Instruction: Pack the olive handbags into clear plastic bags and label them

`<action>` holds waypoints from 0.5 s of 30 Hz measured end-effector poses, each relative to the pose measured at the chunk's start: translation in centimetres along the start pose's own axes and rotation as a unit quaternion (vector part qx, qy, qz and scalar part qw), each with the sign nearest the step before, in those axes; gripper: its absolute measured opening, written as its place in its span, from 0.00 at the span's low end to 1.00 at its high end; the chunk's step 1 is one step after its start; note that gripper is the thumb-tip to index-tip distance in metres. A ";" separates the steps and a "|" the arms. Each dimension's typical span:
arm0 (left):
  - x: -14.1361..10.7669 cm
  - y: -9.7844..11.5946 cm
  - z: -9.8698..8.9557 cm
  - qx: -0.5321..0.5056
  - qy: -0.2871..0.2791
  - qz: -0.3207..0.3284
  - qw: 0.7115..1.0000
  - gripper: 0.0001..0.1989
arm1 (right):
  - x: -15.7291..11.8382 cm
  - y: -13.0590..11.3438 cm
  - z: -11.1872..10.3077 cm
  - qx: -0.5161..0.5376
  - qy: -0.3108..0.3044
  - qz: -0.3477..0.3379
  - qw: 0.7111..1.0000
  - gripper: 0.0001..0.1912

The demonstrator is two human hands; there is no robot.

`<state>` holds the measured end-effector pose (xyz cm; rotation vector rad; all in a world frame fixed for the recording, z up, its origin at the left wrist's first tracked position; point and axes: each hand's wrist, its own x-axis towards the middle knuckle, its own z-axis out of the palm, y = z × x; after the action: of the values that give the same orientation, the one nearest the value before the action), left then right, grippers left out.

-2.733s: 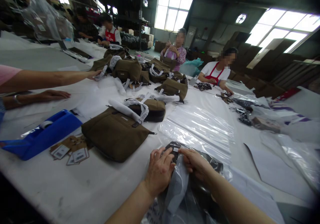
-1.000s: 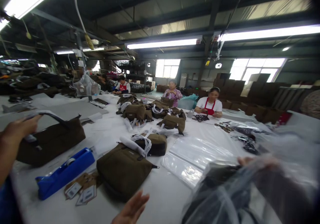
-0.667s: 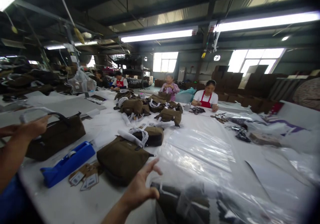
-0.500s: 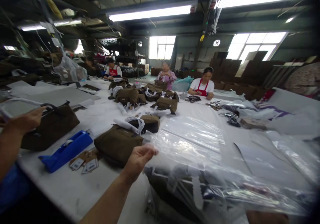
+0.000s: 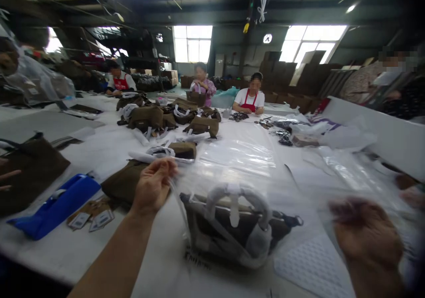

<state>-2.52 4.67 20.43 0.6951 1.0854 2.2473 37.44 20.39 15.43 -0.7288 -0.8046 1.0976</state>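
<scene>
My left hand pinches the edge of a clear plastic bag. On the right, my right hand is blurred, its fingers curled at the other side of the film. Between them, under or inside the plastic, stands a dark olive handbag with its handles wrapped in white padding. Whether the film fully encloses it I cannot tell. Beyond my left wrist lies another olive handbag, partly hidden by my hand.
A blue tape dispenser and several tags lie at left. Another person's hand is near a handbag at the left edge. More handbags are piled mid-table. Co-workers sit across; a white panel stands right.
The view has swung right. My right hand has come up into view, and the plastic is raised between both hands. The wrapped handbag now shows more plainly.
</scene>
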 end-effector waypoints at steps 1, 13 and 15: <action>0.2 0.0 0.0 0.003 0.001 0.003 1.000 0.12 | 0.0 -0.3 0.4 0.005 -0.008 0.000 1.000 0.06; 2.2 0.0 -1.3 0.038 -0.065 0.010 0.997 0.20 | 0.6 -2.5 2.9 -0.023 -0.013 0.026 0.999 0.05; 2.3 -0.9 -2.2 0.073 -0.105 -0.048 0.991 0.22 | 1.3 -2.2 2.4 -0.045 -0.037 0.044 0.997 0.05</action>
<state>-5.35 5.51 19.01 0.8978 1.1605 1.9771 36.72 21.28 18.75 -0.8093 -0.8954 1.1790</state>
